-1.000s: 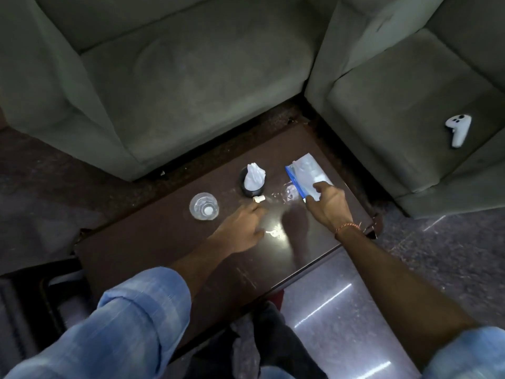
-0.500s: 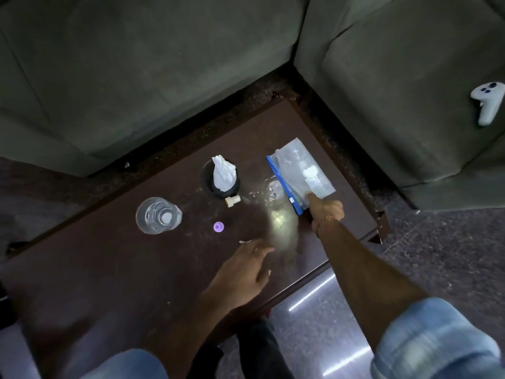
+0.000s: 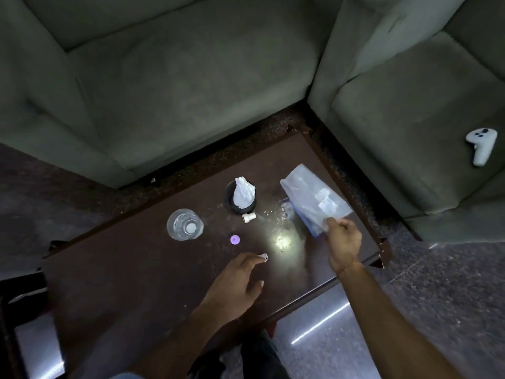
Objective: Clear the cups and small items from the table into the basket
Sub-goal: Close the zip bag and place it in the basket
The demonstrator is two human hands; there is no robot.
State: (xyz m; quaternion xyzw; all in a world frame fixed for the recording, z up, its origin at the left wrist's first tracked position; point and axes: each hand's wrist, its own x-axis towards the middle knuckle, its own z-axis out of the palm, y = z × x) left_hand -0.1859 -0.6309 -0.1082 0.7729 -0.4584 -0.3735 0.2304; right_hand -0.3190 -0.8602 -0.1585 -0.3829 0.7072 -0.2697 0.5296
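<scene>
**Head view: clearing barely begun, most items not yet off the bench**

Head view shows the dark bench (image 3: 114, 291) filling the middle of the frame, with most of the things to clear lying on it. The clear cup (image 3: 185, 224) stands upright at centre left. The black cup (image 3: 240, 205), with a white tissue (image 3: 244, 195) stuffed in it, sits at centre. Touching or just beside it, on its lower right, lies a small cream cap (image 3: 249, 217). A purple cap (image 3: 235, 239) rests between the clear cup and the left hand (image 3: 240, 285).

The right hand (image 3: 345, 242) pinches the lower edge of the plastic bag (image 3: 314, 199) at centre right; the bag looks partly lifted, though whether it has cleared the bench I cannot tell. The left hand's grip is loosely curled, its fingertips pinching a tiny pale scrap (image 3: 264, 257).

No basket is plainly visible, so nothing can be judged as delivered. By my reading, both cups and both caps have yet to be picked up, and only the bag and the scrap are in hand.
</scene>
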